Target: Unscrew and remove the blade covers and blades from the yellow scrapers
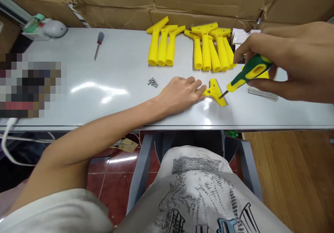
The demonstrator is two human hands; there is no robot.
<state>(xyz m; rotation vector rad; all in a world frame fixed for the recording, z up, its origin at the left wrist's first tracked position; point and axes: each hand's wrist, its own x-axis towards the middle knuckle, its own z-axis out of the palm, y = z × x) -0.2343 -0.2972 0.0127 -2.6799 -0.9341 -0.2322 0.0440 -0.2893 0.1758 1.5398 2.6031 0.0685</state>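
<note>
My left hand lies on the white tabletop, its fingers wrapped over the handle of a yellow scraper. The scraper's wide head sticks out to the right of my fingers, and most of its handle is hidden under the hand. From the right, my right hand grips a green and yellow screwdriver by its handle. The screwdriver slants down to the left, and its tip meets the scraper's head. Thin metal blades lie below my right hand, beside another yellow piece partly hidden behind the screwdriver.
Small screws lie in a pile left of my left hand. Yellow scraper handles stand in a row at the back, with several more scrapers to their right. Further left lies a small screwdriver. Cardboard lines the back edge.
</note>
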